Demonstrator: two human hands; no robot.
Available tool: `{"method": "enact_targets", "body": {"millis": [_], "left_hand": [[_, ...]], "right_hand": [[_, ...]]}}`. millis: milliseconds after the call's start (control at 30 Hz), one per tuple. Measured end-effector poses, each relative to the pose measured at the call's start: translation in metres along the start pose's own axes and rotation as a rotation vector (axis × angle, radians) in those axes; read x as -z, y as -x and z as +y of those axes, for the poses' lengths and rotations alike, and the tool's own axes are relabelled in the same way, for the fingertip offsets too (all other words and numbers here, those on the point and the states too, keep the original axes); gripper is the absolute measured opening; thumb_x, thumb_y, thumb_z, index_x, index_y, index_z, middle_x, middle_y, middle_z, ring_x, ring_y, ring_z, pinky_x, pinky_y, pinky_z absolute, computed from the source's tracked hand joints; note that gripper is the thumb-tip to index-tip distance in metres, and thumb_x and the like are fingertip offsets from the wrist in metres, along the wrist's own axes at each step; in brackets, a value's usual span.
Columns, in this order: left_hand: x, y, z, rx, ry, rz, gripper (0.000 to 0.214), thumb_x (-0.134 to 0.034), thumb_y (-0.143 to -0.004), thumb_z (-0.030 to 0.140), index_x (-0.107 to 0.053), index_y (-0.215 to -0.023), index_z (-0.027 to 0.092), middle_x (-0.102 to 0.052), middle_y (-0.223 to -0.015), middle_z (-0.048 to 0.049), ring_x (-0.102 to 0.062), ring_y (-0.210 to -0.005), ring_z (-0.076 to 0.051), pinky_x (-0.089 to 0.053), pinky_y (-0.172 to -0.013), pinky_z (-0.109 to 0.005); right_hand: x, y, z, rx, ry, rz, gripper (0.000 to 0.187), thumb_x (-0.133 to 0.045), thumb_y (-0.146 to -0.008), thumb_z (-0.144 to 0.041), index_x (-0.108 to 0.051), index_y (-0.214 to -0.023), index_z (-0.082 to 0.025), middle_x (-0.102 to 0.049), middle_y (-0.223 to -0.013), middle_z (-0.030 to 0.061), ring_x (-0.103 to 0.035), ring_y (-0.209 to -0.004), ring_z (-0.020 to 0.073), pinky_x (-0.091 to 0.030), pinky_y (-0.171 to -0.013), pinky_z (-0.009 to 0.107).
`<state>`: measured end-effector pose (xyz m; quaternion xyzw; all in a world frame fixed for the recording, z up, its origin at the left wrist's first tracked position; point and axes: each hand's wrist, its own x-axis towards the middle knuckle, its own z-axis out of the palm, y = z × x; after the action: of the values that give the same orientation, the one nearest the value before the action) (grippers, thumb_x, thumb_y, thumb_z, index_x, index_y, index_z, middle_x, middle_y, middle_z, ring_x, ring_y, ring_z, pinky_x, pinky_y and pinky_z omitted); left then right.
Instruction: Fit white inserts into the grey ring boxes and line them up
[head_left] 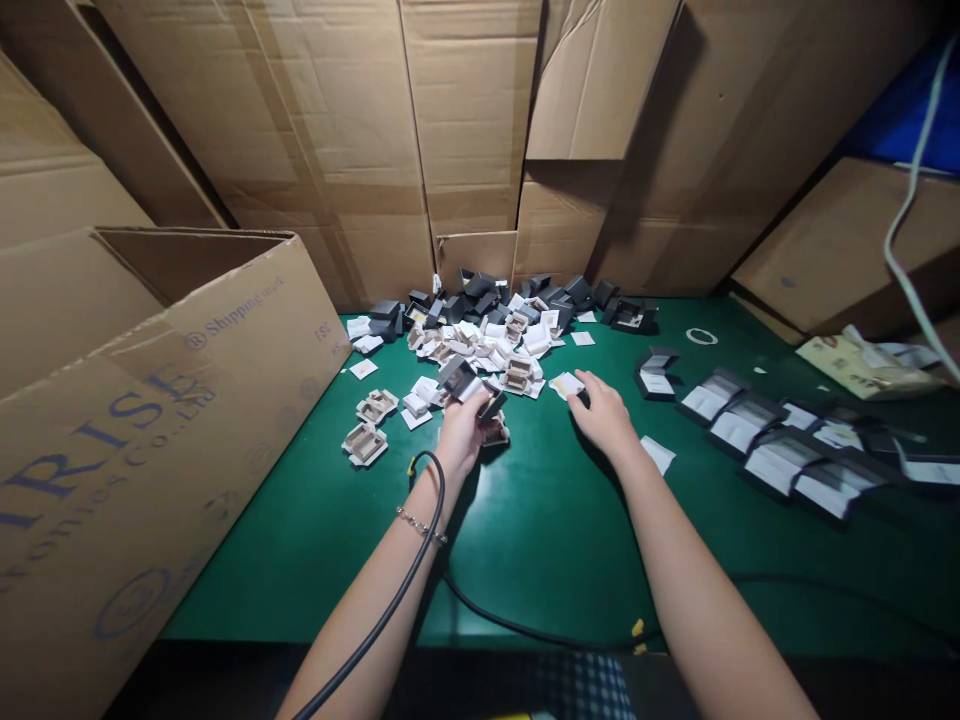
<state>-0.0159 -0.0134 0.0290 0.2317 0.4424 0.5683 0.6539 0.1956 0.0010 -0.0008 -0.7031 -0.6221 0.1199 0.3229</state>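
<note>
Dim overhead light, soft shadows under arms, edges bowed w/ wide-angle distortion, corners dark.

Green table [570, 520], cardboard walls [330, 130], dim light

Green table [540, 520] spreading centre-frame, black and cream boxes [480, 335] piling above, brown carton [150, 430] at left bearing blue lettering.

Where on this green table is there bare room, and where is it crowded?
Bare: the mat between the left hand, holding a small black box, and the right hand, crossed by a black cable; the strip beside the carton; the near edge below the row of open boxes. Crowded: the pile at the back.
</note>
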Motion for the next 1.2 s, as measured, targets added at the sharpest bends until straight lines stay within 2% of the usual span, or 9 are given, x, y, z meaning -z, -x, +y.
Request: {"method": "enact_targets", "body": {"millis": [167, 267, 367, 433, 533, 600, 833, 1067, 1200], "left_hand": [[0.002, -0.002, 0.007, -0.005, 0.093, 0.080, 0.013, -0.066, -0.066, 0.021, -0.057, -0.073, 0.014, -0.060, -0.062, 0.0006, -0.055, -0.052, -0.009, -0.045, -0.046, -0.019], [0.006, -0.005, 0.012, -0.058, 0.199, 0.201, 0.011, -0.063, -0.071, 0.021, -0.053, -0.074, 0.017, -0.059, -0.062, 0.0030, -0.055, -0.050, -0.007, -0.045, -0.047, -0.017], [0.012, -0.011, 0.019, -0.120, 0.337, 0.324, 0.005, -0.056, -0.076, 0.016, -0.051, -0.074, 0.018, -0.057, -0.061, 0.0046, -0.055, -0.050, -0.006, -0.048, -0.052, -0.016], [0.016, -0.014, 0.024, -0.148, 0.414, 0.396, 0.005, -0.052, -0.077, 0.013, -0.050, -0.074, 0.017, -0.057, -0.061, 0.0045, -0.056, -0.051, -0.006, -0.049, -0.053, -0.016], [0.021, -0.016, 0.029, -0.200, 0.445, 0.440, 0.005, -0.051, -0.078, 0.013, -0.050, -0.074, 0.017, -0.055, -0.062, 0.0048, -0.055, -0.050, -0.005, -0.049, -0.053, -0.015], [0.022, -0.015, 0.031, -0.234, 0.413, 0.430, 0.004, -0.054, -0.077, 0.016, -0.050, -0.074, 0.018, -0.054, -0.062, 0.0053, -0.055, -0.050, -0.005, -0.048, -0.052, -0.016], [0.024, -0.017, 0.030, -0.296, 0.378, 0.532, 0.008, -0.055, -0.073, 0.014, -0.049, -0.074, 0.018, -0.055, -0.066, 0.0055, -0.055, -0.055, -0.005, -0.045, -0.053, -0.014], [0.032, -0.023, 0.036, -0.263, 0.313, 0.465, 0.008, -0.056, -0.066, 0.015, -0.050, -0.071, 0.017, -0.053, -0.063, 0.0053, -0.053, -0.054, -0.006, -0.045, -0.053, -0.016], [0.041, -0.027, 0.035, -0.215, -0.139, 0.299, 0.008, -0.051, -0.063, 0.019, -0.052, -0.070, 0.016, -0.055, -0.064, 0.0013, -0.054, -0.058, -0.011, -0.048, -0.059, -0.024]], "right_hand": [[-0.008, -0.001, 0.009, -0.036, 0.228, -0.197, 0.041, -0.051, -0.082, -0.039, -0.059, -0.118, -0.021, -0.045, -0.143, 0.0156, -0.037, -0.131, 0.0401, -0.022, -0.101, 0.071], [-0.013, 0.007, -0.009, 0.024, 0.220, -0.145, 0.037, -0.047, -0.083, -0.031, -0.057, -0.116, -0.017, -0.045, -0.142, 0.0181, -0.037, -0.131, 0.0370, -0.024, -0.101, 0.069], [-0.017, 0.024, -0.039, 0.186, 0.180, -0.056, 0.038, -0.043, -0.084, -0.023, -0.055, -0.120, -0.018, -0.044, -0.143, 0.0147, -0.036, -0.133, 0.0315, -0.021, -0.107, 0.063], [-0.022, 0.039, -0.062, 0.352, 0.142, -0.160, 0.041, -0.044, -0.087, -0.029, -0.054, -0.126, -0.021, -0.042, -0.146, 0.0109, -0.035, -0.134, 0.0295, -0.022, -0.110, 0.059], [-0.032, 0.058, -0.088, 0.567, 0.170, -0.373, 0.046, -0.048, -0.088, -0.040, -0.050, -0.133, -0.032, -0.033, -0.152, 0.0034, -0.025, -0.139, 0.0340, -0.015, -0.108, 0.067], [-0.038, 0.064, -0.096, 0.629, 0.201, -0.455, 0.046, -0.048, -0.088, -0.042, -0.049, -0.134, -0.034, -0.035, -0.151, 0.0024, -0.026, -0.138, 0.0350, -0.013, -0.106, 0.071], [-0.030, 0.054, -0.079, 0.475, 0.312, -0.320, 0.031, -0.051, -0.087, -0.029, -0.059, -0.115, -0.025, -0.050, -0.139, 0.0105, -0.041, -0.128, 0.0313, -0.014, -0.107, 0.069], [-0.014, 0.044, -0.067, 0.275, 0.307, -0.232, 0.017, -0.057, -0.078, -0.022, -0.058, -0.095, -0.019, -0.057, -0.127, 0.0155, -0.046, -0.122, 0.0320, -0.012, -0.104, 0.072], [-0.016, 0.045, -0.069, 0.259, 0.191, -0.265, 0.037, -0.061, -0.077, -0.028, -0.053, -0.113, -0.020, -0.056, -0.129, 0.0145, -0.046, -0.123, 0.0304, -0.009, -0.106, 0.071]]}}
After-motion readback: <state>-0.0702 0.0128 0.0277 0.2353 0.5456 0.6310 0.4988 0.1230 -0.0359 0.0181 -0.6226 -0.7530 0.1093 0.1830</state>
